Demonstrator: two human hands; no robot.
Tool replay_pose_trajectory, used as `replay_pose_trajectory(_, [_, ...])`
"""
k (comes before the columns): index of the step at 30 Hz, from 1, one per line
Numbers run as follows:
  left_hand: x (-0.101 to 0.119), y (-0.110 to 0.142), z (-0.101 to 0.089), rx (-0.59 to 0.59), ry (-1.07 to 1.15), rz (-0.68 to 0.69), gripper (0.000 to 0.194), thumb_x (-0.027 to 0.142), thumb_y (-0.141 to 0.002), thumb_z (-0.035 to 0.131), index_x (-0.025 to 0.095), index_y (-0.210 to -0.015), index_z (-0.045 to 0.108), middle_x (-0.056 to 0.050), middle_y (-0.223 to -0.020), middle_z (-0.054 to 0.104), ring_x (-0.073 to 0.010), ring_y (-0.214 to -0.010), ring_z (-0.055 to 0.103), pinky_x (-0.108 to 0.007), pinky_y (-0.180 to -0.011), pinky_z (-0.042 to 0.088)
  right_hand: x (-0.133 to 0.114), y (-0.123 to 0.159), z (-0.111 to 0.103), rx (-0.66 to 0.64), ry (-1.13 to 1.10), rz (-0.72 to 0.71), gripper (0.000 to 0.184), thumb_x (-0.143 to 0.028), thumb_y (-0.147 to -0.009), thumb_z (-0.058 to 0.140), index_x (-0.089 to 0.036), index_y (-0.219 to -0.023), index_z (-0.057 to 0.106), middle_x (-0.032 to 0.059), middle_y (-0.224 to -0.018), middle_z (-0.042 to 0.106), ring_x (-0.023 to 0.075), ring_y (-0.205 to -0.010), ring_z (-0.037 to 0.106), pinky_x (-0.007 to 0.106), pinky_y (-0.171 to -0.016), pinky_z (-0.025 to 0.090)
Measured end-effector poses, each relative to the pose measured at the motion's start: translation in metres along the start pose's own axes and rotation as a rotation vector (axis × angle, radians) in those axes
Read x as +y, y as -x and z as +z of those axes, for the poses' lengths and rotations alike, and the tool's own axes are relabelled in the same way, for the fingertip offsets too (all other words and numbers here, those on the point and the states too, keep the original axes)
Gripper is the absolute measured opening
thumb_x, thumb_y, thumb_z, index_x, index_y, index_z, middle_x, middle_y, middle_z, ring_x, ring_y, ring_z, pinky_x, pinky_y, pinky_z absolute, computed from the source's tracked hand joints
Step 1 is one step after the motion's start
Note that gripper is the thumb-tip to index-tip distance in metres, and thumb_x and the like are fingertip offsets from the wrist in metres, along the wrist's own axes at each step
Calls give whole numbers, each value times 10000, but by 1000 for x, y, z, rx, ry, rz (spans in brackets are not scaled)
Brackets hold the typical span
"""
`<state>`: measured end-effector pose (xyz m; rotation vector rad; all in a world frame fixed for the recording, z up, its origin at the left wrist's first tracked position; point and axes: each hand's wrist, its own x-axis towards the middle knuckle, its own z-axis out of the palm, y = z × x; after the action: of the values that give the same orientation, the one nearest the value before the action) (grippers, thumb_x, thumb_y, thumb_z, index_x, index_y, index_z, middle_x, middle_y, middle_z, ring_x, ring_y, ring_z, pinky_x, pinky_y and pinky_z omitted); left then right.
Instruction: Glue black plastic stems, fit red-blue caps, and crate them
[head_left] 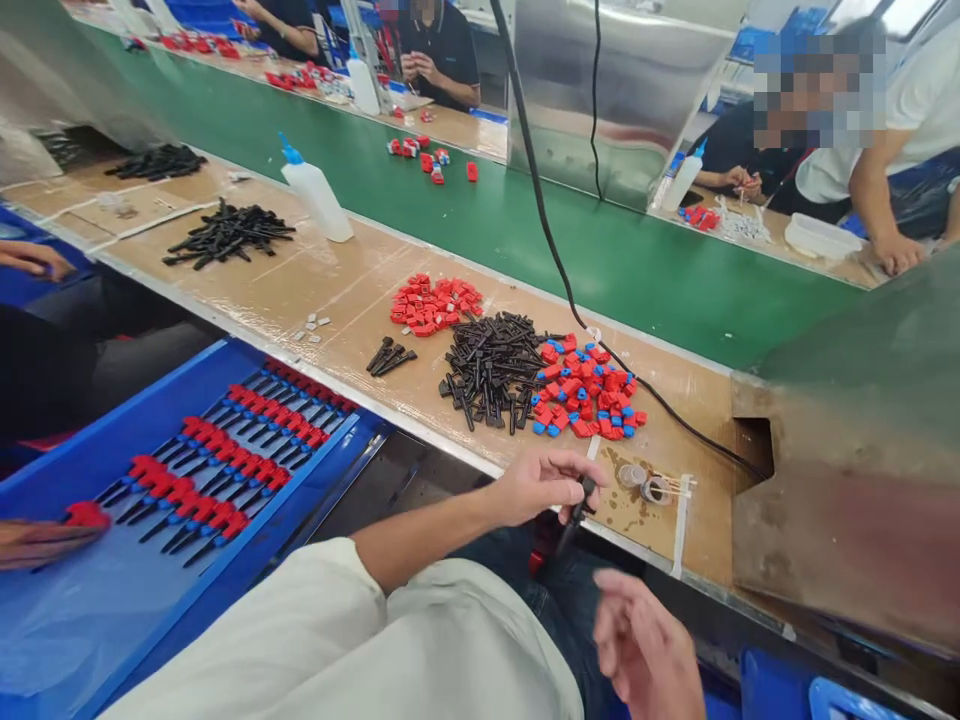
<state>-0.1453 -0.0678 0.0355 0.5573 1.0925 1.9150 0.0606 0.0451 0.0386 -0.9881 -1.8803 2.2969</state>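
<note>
My left hand point(551, 485) is closed on a black plastic stick-like part point(579, 508), over the front edge of the bench. The lower end of that part is blurred. Below it, a small red piece point(537, 562) shows against my legs; whether it joins the black part I cannot tell. Apart from these, my right hand point(646, 640) hangs in front of my lap, fingers spread and holding nothing. Near my left hand lie a heap of black parts point(491, 365) and a heap of red-and-blue pieces point(589, 390).
Small cups with sticks point(657, 490) stand on the stained bench. Red pieces point(433, 302) and a glue-type bottle point(319, 200) are farther left. A blue tray point(150, 650) holds rows of assembled parts, with a co-worker's hand point(45, 540) there. A black cable point(544, 220) hangs across the bench.
</note>
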Motion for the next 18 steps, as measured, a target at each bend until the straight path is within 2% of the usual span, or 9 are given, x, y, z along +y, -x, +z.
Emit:
replay_pose_trajectory(1, [-12, 5, 7, -3, 47, -18, 581, 589, -663, 804, 104, -978, 753, -76, -760, 685, -103, -576, 560, -201, -502, 451, -4, -9, 12, -81, -116, 30, 568, -688, -813, 632, -175, -1040, 720, 21, -648, 604, 112, -445, 509, 183, -310, 300])
replay_pose_trajectory(3, [-28, 12, 13, 17, 66, -37, 574, 583, -662, 820, 112, -982, 755, -78, -774, 688, -102, -594, 566, -202, -523, 463, -12, -22, 32, -189, -269, 86, 547, -684, -800, 645, -164, -955, 714, 21, -630, 596, 89, -415, 467, 164, -296, 259])
replay_pose_trajectory(6, [-34, 16, 11, 71, 43, -40, 555, 560, -673, 829, 117, -1001, 758, -94, -821, 705, -121, -647, 600, -229, -587, 497, -17, -29, 48, -223, -293, 130, 484, -642, -770, 706, -163, -827, 679, -25, -546, 529, 44, -362, 345, 148, -303, 235])
replay_pose_trajectory(8, [-36, 17, 9, 108, 82, -36, 547, 541, -660, 847, 133, -1013, 760, -98, -866, 722, -148, -723, 638, -251, -653, 520, -14, -29, 50, -160, -195, 82, 482, -647, -765, 707, -169, -804, 666, -42, -518, 500, 42, -357, 316, 151, -303, 229])
replay_pose_trajectory(10, [-42, 18, 10, 145, 159, -58, 536, 517, -649, 865, 148, -1024, 759, -96, -891, 737, -170, -794, 665, -276, -727, 530, -6, -28, 48, -21, -17, -47, 472, -646, -808, 661, -175, -777, 658, -33, -527, 512, 60, -379, 365, 164, -319, 273])
replay_pose_trajectory(14, [-57, 19, 18, 161, 306, -171, 544, 552, -639, 865, 126, -959, 757, -96, -806, 743, -179, -749, 685, -307, -766, 521, 6, -28, 45, 264, 371, -332, 411, -561, -868, 629, -191, -689, 635, -15, -522, 541, 98, -436, 467, 204, -412, 398])
replay_pose_trajectory(16, [-61, 20, 21, 139, 322, -197, 579, 574, -614, 872, 111, -942, 758, -109, -786, 744, -169, -698, 673, -284, -709, 508, 9, -27, 45, 306, 441, -395, 396, -535, -877, 622, -197, -670, 630, -9, -510, 553, 110, -435, 487, 222, -438, 427])
replay_pose_trajectory(18, [-62, 21, 23, 111, 297, -205, 610, 581, -602, 876, 101, -961, 762, -125, -809, 751, -155, -665, 654, -256, -643, 485, 11, -27, 46, 295, 430, -385, 402, -527, -890, 605, -197, -660, 624, -1, -516, 573, 117, -423, 500, 237, -442, 442])
